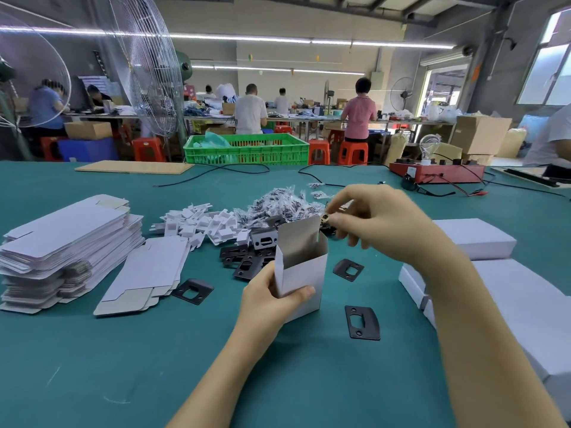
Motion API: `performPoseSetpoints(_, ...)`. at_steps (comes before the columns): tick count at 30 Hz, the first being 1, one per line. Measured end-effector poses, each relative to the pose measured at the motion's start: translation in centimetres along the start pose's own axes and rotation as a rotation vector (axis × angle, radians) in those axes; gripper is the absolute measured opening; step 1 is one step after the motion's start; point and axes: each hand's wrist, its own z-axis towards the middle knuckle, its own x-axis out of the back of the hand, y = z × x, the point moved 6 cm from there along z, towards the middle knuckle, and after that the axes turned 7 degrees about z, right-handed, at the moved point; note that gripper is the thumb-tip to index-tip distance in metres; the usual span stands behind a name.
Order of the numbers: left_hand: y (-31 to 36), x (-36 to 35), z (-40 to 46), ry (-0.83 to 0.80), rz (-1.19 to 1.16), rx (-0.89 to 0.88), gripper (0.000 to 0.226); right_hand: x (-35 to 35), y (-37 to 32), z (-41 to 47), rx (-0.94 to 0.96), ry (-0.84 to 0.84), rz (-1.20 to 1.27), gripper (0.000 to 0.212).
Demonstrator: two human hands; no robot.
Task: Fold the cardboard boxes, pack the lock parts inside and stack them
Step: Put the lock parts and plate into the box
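My left hand (272, 299) grips a small white cardboard box (304, 273) upright on the green table, its top flap standing open. Just right of that flap, my right hand (380, 220) pinches a dark lock part (327, 220) above the box's opening. Behind the box lies a heap of black strike plates (247, 254), white plastic pieces (204, 223) and small bagged screw packets (284, 202). Loose black plates lie at the left (193, 291), at the right (348, 269) and in front (362, 322).
A tall stack of flat white box blanks (65, 242) stands at the left, with one blank (148, 273) beside it. Closed white boxes (506, 291) are stacked at the right. A red tester with cables (435, 173) and a green crate (247, 148) sit at the far edge.
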Motion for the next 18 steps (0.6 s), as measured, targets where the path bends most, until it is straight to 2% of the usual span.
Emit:
performPoseSetpoints(6,-0.4,0.6,0.2,0.072,0.01,0.018,0.034,2.9,6.2,-0.1,-0.224,0.367,0.109,0.012)
performPoseSetpoints(8,-0.5,1.0,0.3,0.128,0.029,0.032,0.027,1.8,8.5,0.5,-0.302,0.422,0.106,0.008)
performPoseSetpoints(10,-0.6,1.5,0.4,0.176,0.044,0.037,0.024,-0.4,10.5,1.6,-0.365,0.426,0.091,0.006)
performPoseSetpoints(13,-0.6,1.7,0.5,0.203,0.037,0.039,0.025,-4.2,12.7,4.3,-0.424,0.379,0.025,0.013)
performPoseSetpoints(18,-1.0,1.6,0.7,0.191,-0.008,0.053,0.026,-8.8,14.7,9.2,-0.317,0.16,-0.265,0.027)
